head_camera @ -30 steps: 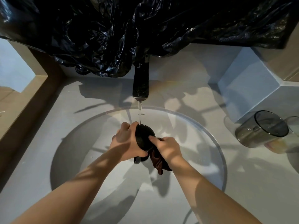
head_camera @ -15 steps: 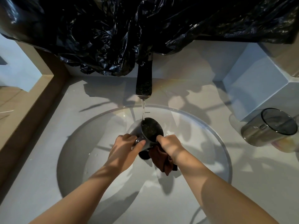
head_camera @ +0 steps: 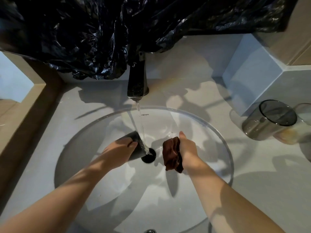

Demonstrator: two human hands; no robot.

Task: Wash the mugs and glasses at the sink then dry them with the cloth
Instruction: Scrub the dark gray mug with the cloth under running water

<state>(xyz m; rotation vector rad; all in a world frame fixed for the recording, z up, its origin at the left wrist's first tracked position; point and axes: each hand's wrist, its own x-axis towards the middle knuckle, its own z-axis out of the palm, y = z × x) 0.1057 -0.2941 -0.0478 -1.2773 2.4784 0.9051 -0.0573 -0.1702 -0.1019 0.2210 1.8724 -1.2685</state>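
Round basin [head_camera: 204, 126]: left grip [head_camera: 118, 148] clasps smooth dark mug [head_camera: 135, 137], right grip [head_camera: 188, 147] clenches crumpled cloth [head_camera: 171, 153].

Grey countertop [head_camera: 269, 174], round sink [head_camera: 159, 207], smoky glass [head_camera: 262, 125] at right

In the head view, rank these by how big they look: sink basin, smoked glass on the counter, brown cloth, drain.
1. sink basin
2. smoked glass
3. brown cloth, bunched in the right hand, so partly hidden
4. drain, partly behind the mug
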